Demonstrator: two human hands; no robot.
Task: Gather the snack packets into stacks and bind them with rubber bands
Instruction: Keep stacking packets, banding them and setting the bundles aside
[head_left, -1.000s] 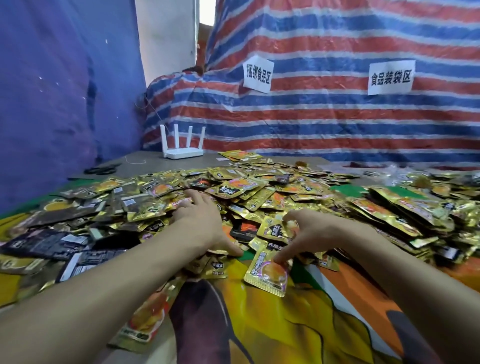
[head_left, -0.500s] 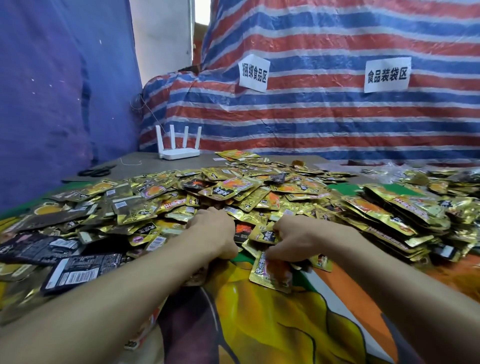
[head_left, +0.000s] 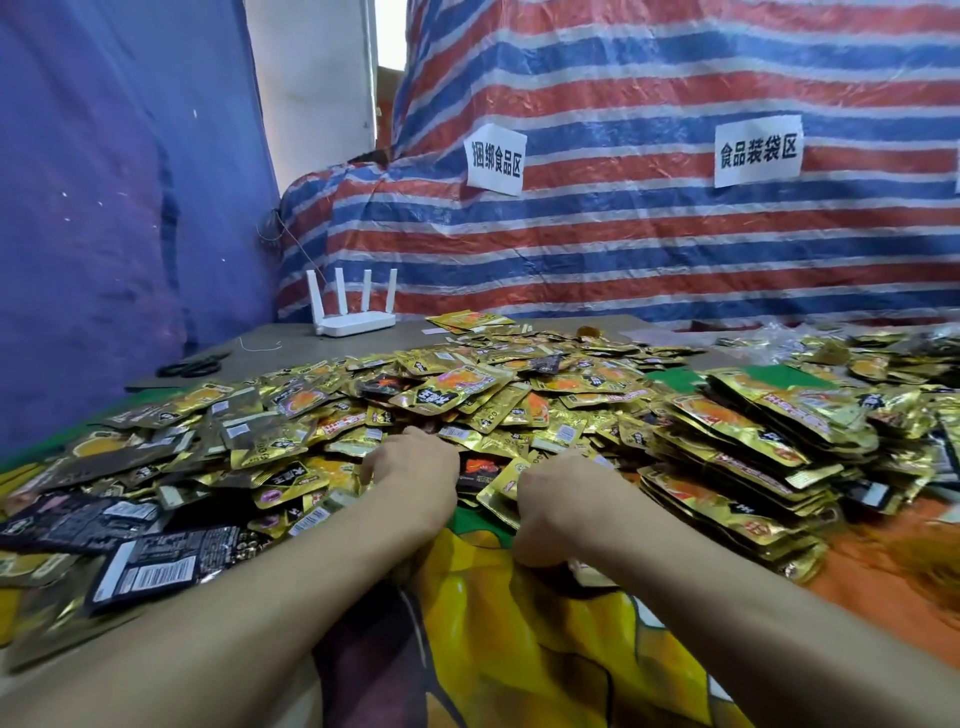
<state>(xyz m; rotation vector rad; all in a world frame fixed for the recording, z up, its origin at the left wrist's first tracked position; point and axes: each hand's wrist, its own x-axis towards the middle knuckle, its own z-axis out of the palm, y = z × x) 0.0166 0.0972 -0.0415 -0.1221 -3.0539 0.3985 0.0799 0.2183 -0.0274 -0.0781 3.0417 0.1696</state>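
Shiny gold foil snack packets (head_left: 467, 389) are heaped across the colourful printed tablecloth (head_left: 519, 649). Both the left hand (head_left: 415, 467) and right hand (head_left: 558, 499) dig into the pile's near edge, fingers hidden, so can't tell what they grip.

A white router (head_left: 355, 321) and black scissors (head_left: 193, 367) are set on the grey surface (head_left: 291, 348), backed by a striped tarp (head_left: 623, 249).

Table (head_left: 291, 349) under cloth (head_left: 519, 649), snack packets (head_left: 467, 395)
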